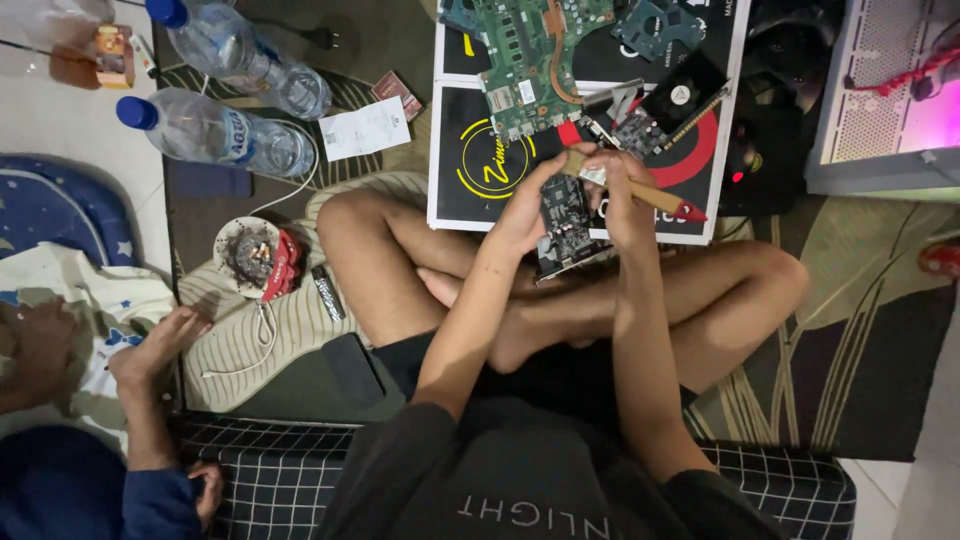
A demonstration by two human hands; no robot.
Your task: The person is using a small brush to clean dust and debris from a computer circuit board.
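left grip (525, 215) clasps dark circuit card (565, 222) | right grip (622, 195) — closed on brush (632, 185), seemingly above card

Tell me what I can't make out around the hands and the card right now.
Head view only:
- Small circuit card: upper edge hidden by both hands; chips too small to read.
- Brush: bristle end hidden between left hand and right hand.
- Green motherboard: top cut off by the frame edge.
- Computer case: cut off at right, washed out by pink glow.

We see a green circuit board (530, 55) on a black mat (470, 190) with yellow lettering. Clear bottles (215, 130) carry blue caps; the brush (640, 190) ends red.
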